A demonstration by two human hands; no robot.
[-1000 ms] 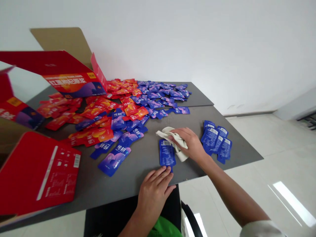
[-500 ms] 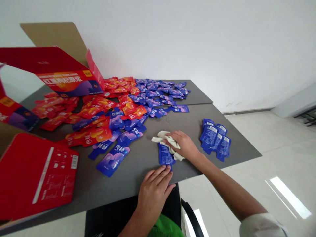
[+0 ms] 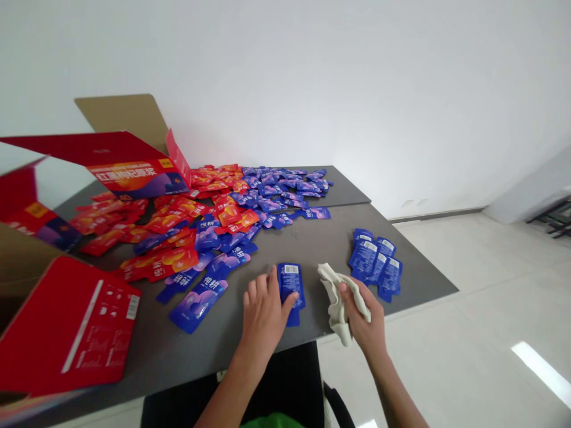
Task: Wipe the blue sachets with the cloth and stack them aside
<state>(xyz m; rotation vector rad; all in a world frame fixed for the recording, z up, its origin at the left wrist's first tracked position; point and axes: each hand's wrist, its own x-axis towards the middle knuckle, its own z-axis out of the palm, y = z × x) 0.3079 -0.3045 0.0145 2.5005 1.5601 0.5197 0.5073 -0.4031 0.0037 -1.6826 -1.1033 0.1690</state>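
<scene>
A blue pouch (image 3: 291,285) lies barcode side up near the table's front edge. My left hand (image 3: 264,306) rests at its left side, fingers stretched out along the edge and thumb lying over the pouch's lower part; it is open, not wrapped round it. To the right, my right hand (image 3: 366,315) is closed on a crumpled off-white cloth (image 3: 336,303), held above the table's front edge and apart from the pouch. Several blue pouches (image 3: 375,261) lie overlapping, barcode side up, beyond the right hand.
A heap of red pouches (image 3: 173,217) and a heap of blue-purple pouches (image 3: 272,184) spread over the back and left of the grey table (image 3: 307,238). An open red carton (image 3: 134,175) stands at the back left; a red carton flap (image 3: 84,327) fills the front left.
My right hand has lifted the cloth off the pouch and drawn it right and nearer. My left hand has shifted from the pouch's lower end up along its left side. The camera view has tilted.
</scene>
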